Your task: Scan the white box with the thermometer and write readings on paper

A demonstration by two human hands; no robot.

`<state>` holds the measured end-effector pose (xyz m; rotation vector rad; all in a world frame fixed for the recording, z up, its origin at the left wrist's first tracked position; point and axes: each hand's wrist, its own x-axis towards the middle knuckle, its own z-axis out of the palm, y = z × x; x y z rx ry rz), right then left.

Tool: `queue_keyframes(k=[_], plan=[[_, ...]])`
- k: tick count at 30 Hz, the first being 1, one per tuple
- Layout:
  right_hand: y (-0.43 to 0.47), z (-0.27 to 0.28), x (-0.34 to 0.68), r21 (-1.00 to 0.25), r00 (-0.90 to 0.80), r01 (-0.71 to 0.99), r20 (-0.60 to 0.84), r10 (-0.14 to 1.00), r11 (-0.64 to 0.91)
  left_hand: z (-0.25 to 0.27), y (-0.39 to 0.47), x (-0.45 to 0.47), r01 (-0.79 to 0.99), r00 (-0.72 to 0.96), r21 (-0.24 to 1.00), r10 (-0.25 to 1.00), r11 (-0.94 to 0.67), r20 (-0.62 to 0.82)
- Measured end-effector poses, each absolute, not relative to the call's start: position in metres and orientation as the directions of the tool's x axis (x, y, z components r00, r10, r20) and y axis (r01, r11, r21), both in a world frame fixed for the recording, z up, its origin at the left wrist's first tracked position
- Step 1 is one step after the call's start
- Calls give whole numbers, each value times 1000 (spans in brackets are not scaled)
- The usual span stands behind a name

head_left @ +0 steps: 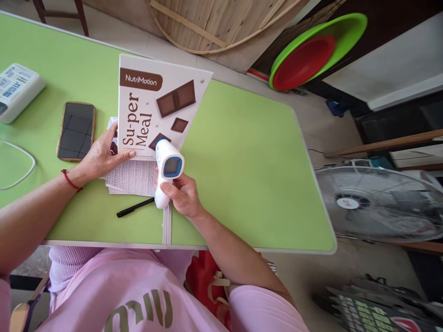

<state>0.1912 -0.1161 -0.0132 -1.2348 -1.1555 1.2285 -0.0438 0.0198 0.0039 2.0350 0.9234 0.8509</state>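
Observation:
My left hand (100, 152) grips the lower left edge of a white and brown box (145, 101) printed "NutriMotion Su-per Meal", its thumb across the front. The box is tilted up above the table. Wrapped around the handle of a white and blue infrared thermometer (168, 170) is my right hand (183, 193). The thermometer's small grey screen faces me, and its front end overlaps the lower right of the box. Under the box lie several sheets of paper (131, 177) covered in small writing. A black pen (134, 207) rests just in front of them.
On the green table (249, 175) a phone (76, 131) lies left of the box, with a white device (19, 92) and a white cable (29, 157) farther left. A fan (349, 203) stands past the right edge. Green and red basins (304, 60) lean at the back.

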Motion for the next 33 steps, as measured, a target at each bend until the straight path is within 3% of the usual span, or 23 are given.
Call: queue_keyframes(k=[33], plan=[[-115,-10,192,-995,-20,-38,-93,995,-94,-1,23,-46,325,549,776,776,-541,312]])
